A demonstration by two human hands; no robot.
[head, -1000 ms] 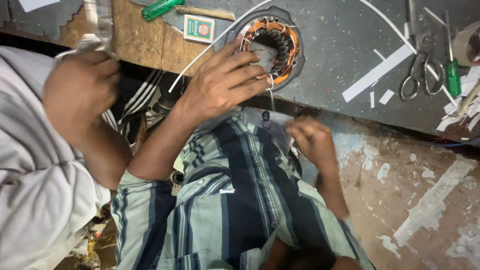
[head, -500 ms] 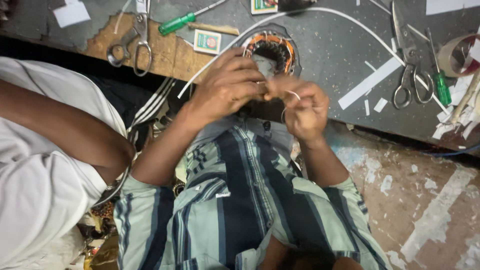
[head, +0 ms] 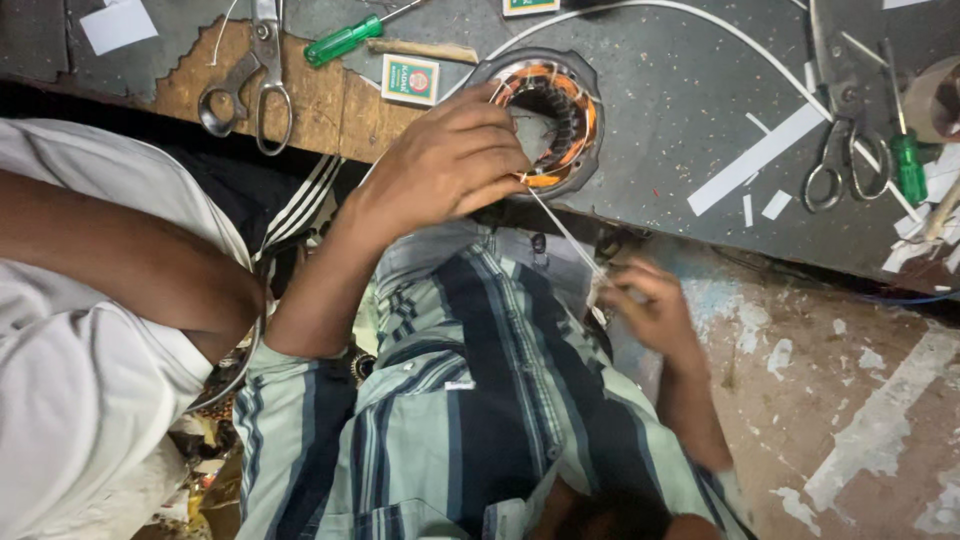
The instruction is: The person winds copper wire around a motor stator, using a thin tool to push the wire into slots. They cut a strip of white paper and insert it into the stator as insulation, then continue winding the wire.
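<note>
A round motor stator with copper windings lies at the near edge of the dark bench. My left hand rests over its left side, fingers pinched at the rim where a thin white thread leaves the winding. The thread runs taut, down and to the right, into my right hand. That hand is closed on the thread below the bench edge, above my striped shirt.
Scissors, a green-handled screwdriver and a small box lie left of the stator. More scissors, another green screwdriver and white paper strips lie to the right. A co-worker's arm in white sits at the left.
My right hand has dropped from beside the stator to below the bench edge, drawing the thread out taut. My left hand stays on the stator.
</note>
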